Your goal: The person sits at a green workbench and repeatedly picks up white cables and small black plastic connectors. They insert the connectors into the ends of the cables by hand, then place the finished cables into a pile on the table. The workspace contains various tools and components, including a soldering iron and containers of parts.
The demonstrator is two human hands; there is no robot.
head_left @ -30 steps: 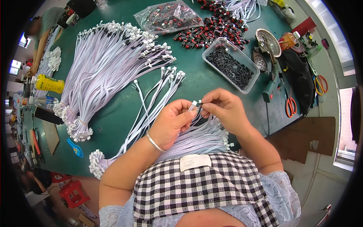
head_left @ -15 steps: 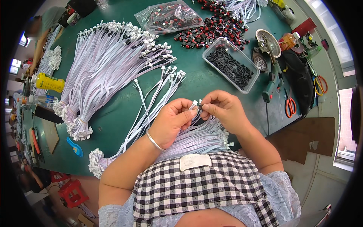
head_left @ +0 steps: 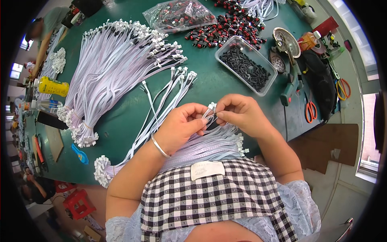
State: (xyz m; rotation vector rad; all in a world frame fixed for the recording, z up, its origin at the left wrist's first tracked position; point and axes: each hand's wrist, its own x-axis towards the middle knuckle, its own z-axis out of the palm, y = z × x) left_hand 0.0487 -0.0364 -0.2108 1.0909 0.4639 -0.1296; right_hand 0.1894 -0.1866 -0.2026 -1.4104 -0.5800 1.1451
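Observation:
Just beyond the bundle nearest me, my left hand [head_left: 183,127] pinches the end of a white ribbon cable [head_left: 209,112] with a small white connector [head_left: 212,105] at its tip. From the right, my right hand [head_left: 238,115] closes thumb and finger on the same cable end, by the dark part under the connector. Exactly what lies between those fingertips is hidden. Under both hands, a bundle of white ribbon cables [head_left: 201,147] lies across the table edge, against the checked apron. Several separate cables [head_left: 161,105] fan away to the upper left.
A clear plastic box of short black sleeves [head_left: 246,67] stands right of centre. Behind it are a heap of black-and-red parts [head_left: 229,28] and a plastic bag [head_left: 179,16]. A large cable bundle [head_left: 109,76] fills the left. Orange scissors [head_left: 311,111] and a green-handled heat tool [head_left: 291,90] lie right.
My left hand has shifted slightly up and left. The white connector stands a little higher between the fingertips, and the dark piece there shows less.

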